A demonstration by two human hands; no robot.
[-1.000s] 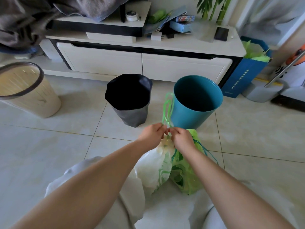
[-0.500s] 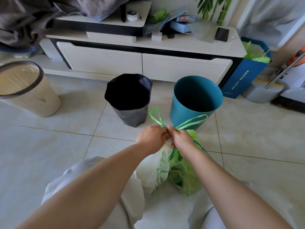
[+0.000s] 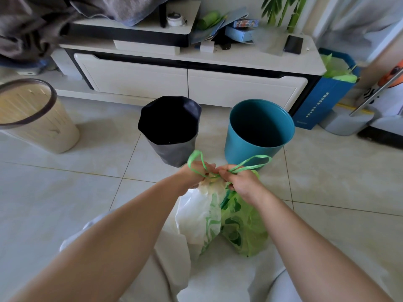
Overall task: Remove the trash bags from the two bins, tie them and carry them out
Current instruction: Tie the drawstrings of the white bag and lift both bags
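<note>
The white trash bag (image 3: 196, 216) sits on the tiled floor between the person's knees, a green bag (image 3: 244, 227) touching its right side, just in front of the black bin (image 3: 174, 153) and teal bin (image 3: 237, 147). The left hand (image 3: 196, 175) and right hand (image 3: 239, 182) each pinch the green drawstring (image 3: 253, 163) at the gathered neck, fingers curled tight. A second ago the string stood as one tall loop; now it spreads into two. White writing on the blue paper bag (image 3: 320, 101) is too small to read.

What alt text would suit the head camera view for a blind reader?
The left hand and right hand pinch green drawstring loops atop white and green trash bags on a tiled floor. A black bin and teal bin stand behind.
</note>
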